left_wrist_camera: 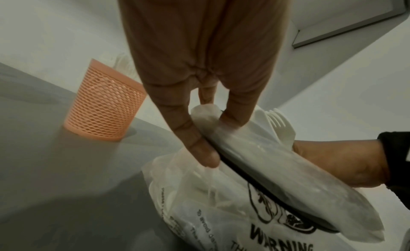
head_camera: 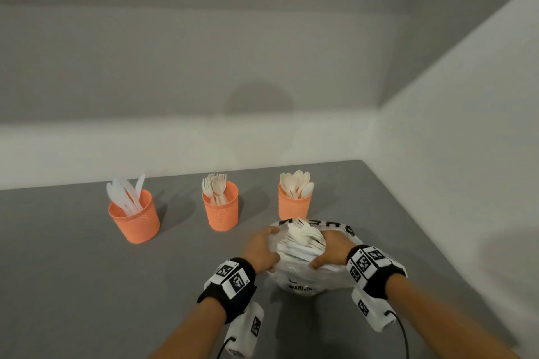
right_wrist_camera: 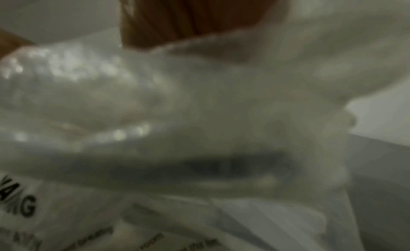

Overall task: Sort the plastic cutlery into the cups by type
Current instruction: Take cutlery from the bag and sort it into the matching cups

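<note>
A clear plastic bag (head_camera: 309, 278) printed with a warning sits on the grey table near me, and loose white cutlery (head_camera: 306, 237) shows through its open mouth. My left hand (head_camera: 269, 251) grips the bag's left rim; in the left wrist view its fingers (left_wrist_camera: 199, 146) pinch the folded plastic (left_wrist_camera: 277, 175). My right hand (head_camera: 323, 253) holds the right rim with the thumb curled over the plastic. The right wrist view shows only blurred bag film (right_wrist_camera: 199, 114). Behind stand three orange mesh cups: knives (head_camera: 134, 217) on the left, forks (head_camera: 220, 207) in the middle, spoons (head_camera: 293, 204) on the right.
The grey table (head_camera: 73, 271) meets a white wall at the back and on the right. The spoon cup stands just behind the bag. One orange cup (left_wrist_camera: 104, 105) is visible left of my fingers in the left wrist view.
</note>
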Motion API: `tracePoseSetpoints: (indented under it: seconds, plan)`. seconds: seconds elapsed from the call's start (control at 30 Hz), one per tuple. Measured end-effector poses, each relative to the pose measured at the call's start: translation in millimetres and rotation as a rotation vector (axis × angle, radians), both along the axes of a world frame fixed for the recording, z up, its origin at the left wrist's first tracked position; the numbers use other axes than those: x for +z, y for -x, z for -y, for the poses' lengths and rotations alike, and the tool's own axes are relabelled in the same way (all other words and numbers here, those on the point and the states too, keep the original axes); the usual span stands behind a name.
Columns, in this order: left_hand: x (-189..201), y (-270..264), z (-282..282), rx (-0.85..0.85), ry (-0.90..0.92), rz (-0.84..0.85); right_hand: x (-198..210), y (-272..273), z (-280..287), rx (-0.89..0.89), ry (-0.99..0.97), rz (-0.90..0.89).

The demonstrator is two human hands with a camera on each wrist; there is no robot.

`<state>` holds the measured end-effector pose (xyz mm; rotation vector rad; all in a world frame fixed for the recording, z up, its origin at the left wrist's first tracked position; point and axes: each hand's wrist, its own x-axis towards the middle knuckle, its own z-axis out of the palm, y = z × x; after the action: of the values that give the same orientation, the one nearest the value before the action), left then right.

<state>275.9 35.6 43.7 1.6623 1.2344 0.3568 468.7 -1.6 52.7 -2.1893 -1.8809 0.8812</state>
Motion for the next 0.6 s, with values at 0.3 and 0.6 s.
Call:
tracePoseSetpoints:
  seconds: [0.3, 0.6]
  plan:
    - [-4, -35, 4, 0.030, 0.004, 0.061, 6, -25, 18, -0.096, -0.169, -0.148]
    - [9, -15, 8, 0.362, -0.096, 0.351, 50, 18, 4, -0.381, -0.365, -0.880]
